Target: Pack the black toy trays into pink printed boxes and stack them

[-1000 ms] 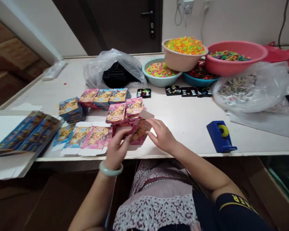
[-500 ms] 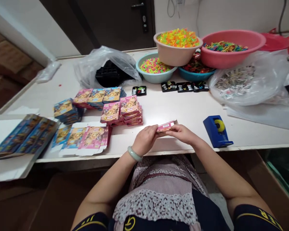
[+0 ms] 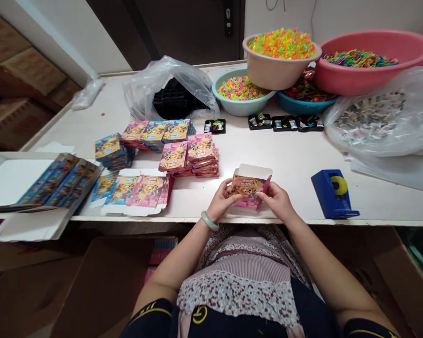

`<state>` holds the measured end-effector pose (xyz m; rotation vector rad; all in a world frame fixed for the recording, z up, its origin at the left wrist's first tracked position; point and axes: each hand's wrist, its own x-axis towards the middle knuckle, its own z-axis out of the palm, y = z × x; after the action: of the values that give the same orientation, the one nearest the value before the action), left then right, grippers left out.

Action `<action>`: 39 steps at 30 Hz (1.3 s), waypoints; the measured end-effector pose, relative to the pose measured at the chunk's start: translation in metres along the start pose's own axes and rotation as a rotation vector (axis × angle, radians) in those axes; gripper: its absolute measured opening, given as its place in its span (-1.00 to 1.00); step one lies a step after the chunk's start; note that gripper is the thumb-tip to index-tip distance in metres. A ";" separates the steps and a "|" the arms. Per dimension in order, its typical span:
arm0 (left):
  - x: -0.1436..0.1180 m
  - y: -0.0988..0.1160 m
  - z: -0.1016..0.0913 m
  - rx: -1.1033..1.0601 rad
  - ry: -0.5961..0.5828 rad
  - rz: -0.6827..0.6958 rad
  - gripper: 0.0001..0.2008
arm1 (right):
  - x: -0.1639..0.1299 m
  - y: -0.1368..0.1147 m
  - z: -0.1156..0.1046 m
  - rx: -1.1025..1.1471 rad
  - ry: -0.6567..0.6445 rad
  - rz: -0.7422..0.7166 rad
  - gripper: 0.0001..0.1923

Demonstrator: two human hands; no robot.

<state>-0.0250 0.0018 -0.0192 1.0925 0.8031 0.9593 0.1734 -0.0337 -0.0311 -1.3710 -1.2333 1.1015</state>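
A small pink printed carton [image 3: 247, 187] is held between my two hands just above the table's front edge, its printed face up and a white flap standing out at the far end. My left hand [image 3: 223, 199] grips its left side, thumb on the near face. On the opposite side my right hand [image 3: 277, 202] pinches the edge with thumb and fingers. Stacked pink boxes [image 3: 201, 148] lie beyond my left hand, and flat unfolded cartons [image 3: 144, 190] in pink and blue are to its left. A blue tape dispenser [image 3: 329, 195] with yellow tape stands right of my right hand.
Blue boxes [image 3: 113, 149] are piled at the left, near a large open printed carton [image 3: 49, 183]. Small filled black trays [image 3: 285, 123] line the back. Behind them are a light-blue basin [image 3: 229, 107], a cream basin [image 3: 268, 77], a pink basin [image 3: 352, 82] and a plastic bag of sachets [image 3: 373, 122].
The carton has turned from its narrow side so that its broad printed face and open white flap show. My right hand has shifted to its right edge. The whole view has moved slightly.
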 end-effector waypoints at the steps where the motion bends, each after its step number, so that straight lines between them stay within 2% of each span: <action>1: 0.000 -0.002 -0.001 0.038 0.001 0.075 -0.33 | -0.002 0.002 0.000 -0.015 0.021 -0.024 -0.38; 3: 0.000 -0.003 -0.005 0.175 -0.007 0.199 -0.28 | -0.009 0.003 -0.002 -0.052 0.070 -0.086 -0.19; 4: -0.002 -0.003 -0.007 0.262 -0.030 0.228 -0.30 | -0.012 0.003 -0.004 -0.084 0.080 -0.117 -0.18; 7: -0.008 0.000 -0.013 0.483 -0.106 0.253 -0.42 | -0.019 -0.001 -0.010 -0.188 -0.024 -0.204 -0.43; 9: -0.010 0.005 -0.014 0.561 -0.097 0.292 -0.52 | -0.017 -0.007 -0.014 -0.204 -0.113 -0.250 -0.59; 12: -0.004 0.012 -0.009 0.562 0.027 0.348 -0.75 | -0.007 -0.019 -0.014 -0.186 -0.071 -0.282 -0.80; 14: 0.005 0.017 -0.004 0.478 0.116 0.336 -0.74 | 0.001 -0.026 -0.013 -0.138 0.007 -0.250 -0.83; 16: 0.011 0.022 -0.002 0.380 0.131 0.309 -0.75 | 0.006 -0.032 -0.012 -0.062 0.028 -0.198 -0.78; 18: 0.013 0.027 -0.003 0.369 0.070 0.317 -0.73 | 0.006 -0.038 -0.014 -0.044 -0.024 -0.206 -0.75; 22: 0.005 0.036 -0.002 0.514 -0.111 0.434 -0.80 | -0.001 -0.051 -0.019 -0.226 -0.156 -0.355 -0.87; 24: 0.003 0.037 0.003 0.535 -0.096 0.446 -0.81 | -0.002 -0.055 -0.017 -0.261 -0.131 -0.355 -0.88; 28: 0.004 0.037 0.010 0.566 0.028 0.412 -0.78 | -0.002 -0.059 -0.010 -0.196 -0.034 -0.218 -0.85; 30: 0.004 0.038 0.006 0.578 -0.023 0.442 -0.76 | -0.003 -0.058 -0.011 -0.210 -0.046 -0.217 -0.84; 34: -0.001 0.038 -0.010 0.627 -0.267 0.534 -0.81 | -0.010 -0.050 -0.019 -0.311 -0.132 -0.426 -0.85; 36: -0.003 0.036 -0.015 0.663 -0.279 0.565 -0.81 | -0.013 -0.044 -0.021 -0.337 -0.126 -0.523 -0.84; 39: -0.001 0.033 -0.015 0.675 -0.205 0.600 -0.84 | -0.011 -0.038 -0.015 -0.351 -0.052 -0.561 -0.85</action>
<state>-0.0462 0.0118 0.0083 2.0635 0.6481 1.0646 0.1820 -0.0449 0.0088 -1.1345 -1.7722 0.5464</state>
